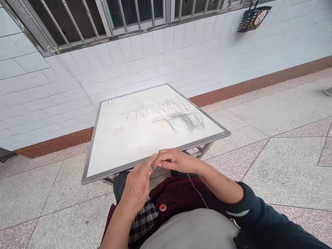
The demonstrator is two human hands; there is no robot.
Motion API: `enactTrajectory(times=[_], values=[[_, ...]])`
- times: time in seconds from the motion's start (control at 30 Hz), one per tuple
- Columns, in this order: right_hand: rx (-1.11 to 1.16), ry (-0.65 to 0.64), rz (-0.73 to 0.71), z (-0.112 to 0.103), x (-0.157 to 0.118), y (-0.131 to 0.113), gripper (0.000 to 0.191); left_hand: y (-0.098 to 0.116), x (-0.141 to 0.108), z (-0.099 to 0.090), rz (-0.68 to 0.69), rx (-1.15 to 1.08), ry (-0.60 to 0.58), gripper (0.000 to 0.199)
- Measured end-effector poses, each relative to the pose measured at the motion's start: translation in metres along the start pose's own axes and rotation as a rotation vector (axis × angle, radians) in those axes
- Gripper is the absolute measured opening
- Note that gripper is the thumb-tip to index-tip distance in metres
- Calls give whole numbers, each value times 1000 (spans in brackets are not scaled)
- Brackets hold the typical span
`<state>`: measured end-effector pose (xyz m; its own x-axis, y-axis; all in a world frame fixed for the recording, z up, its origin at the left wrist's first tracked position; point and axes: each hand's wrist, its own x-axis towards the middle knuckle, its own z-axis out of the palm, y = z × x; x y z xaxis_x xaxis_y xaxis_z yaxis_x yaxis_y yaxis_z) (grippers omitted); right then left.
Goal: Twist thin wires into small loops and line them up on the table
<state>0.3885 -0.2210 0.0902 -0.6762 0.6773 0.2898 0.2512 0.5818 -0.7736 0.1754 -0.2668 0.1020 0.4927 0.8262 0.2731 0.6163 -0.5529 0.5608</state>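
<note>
My left hand [138, 183] and my right hand [175, 160] meet fingertip to fingertip just in front of the table's near edge. Both have their fingers closed in a pinch around a thin pale strand, a bit of which shows between the fingertips. Its exact kind I cannot make out. A pale strand [197, 191] also hangs in a curve below my right wrist, across the dark red clothing. Something tan covers a fingertip of my left hand. Beyond, on the white table [116, 148], thin dark wires with looped ends [158, 106] lie in a row, behind a loose heap of dark wires [190, 121].
A small white and red item [109, 103] sits near the table's far left corner. The metal-edged table stands against a white tiled wall [145, 65] with barred windows. A dark basket [252, 19] hangs at upper right. Speckled stone tiles [293, 166] cover the floor.
</note>
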Motion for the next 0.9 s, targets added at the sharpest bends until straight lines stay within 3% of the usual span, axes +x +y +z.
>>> enactTrajectory(times=[0.1, 0.23, 0.4, 0.57, 0.67, 0.9], values=[[16, -11, -6, -1, 0, 2, 22, 1, 1, -2, 12, 8, -46, 49], [14, 10, 27, 0, 2, 2, 22, 2, 3, 0, -97, -33, -21, 53], [125, 84, 101, 4, 4, 4, 20, 2, 6, 3, -229, -105, 135, 52], [69, 293, 209, 7, 2, 14, 20, -5, 9, -6, -348, -178, 256, 51], [0, 366, 225, 8, 1, 21, 22, -10, 12, -9, -368, -181, 268, 51], [139, 442, 342, 14, 1, 31, 21, -21, 18, -6, -337, -41, 245, 48]])
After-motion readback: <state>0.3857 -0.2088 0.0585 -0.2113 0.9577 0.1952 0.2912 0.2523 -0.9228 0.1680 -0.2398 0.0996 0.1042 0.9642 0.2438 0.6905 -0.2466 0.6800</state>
